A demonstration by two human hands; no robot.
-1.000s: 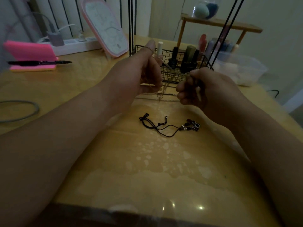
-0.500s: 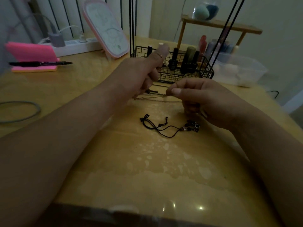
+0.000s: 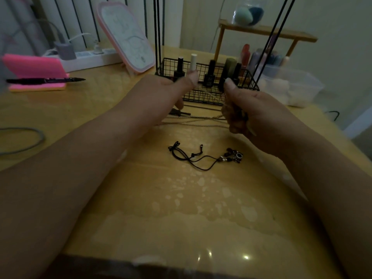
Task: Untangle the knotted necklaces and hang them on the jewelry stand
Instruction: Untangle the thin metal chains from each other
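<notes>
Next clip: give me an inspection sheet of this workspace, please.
Surface: wooden table, glossy cover with pale blotches.
Job's things: chain stretched between both hands; cord necklace lies on the table, untouched; stand behind, top out of view.
Clutter: bottles in the stand's basket; mirror; pad with pen; box; shelf.
Grippers: left hand and right hand each grip the chain.
Cables: grey cable at left; power strip at back; black cable far right.
Surroundings: dim room, pale wall.

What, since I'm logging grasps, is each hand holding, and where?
The gold chain, stretched between them: left hand holds its left stretch, right hand its right.
</notes>
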